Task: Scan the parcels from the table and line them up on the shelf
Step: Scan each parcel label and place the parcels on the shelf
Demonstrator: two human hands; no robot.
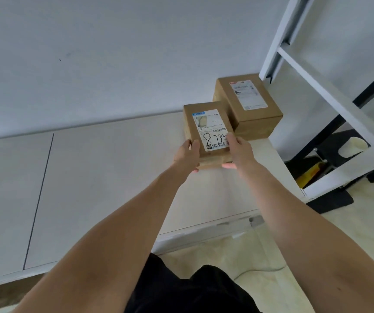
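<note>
The near box (206, 134) carries a white shipping label (211, 129) with a blue strip along its top edge, a barcode across the middle and large black handwriting that looks like "8732". Its small printed lines are too blurred to read. The far box (248, 102) has a white label (248, 94) with a red strip; its print is unreadable.

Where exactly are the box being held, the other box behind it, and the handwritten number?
held box (206, 123): head view, on its top face, upper label area.
second box (249, 96): head view, on its top label.
handwritten number (214, 137): head view, on the black marker strokes on the held box's label.
</note>
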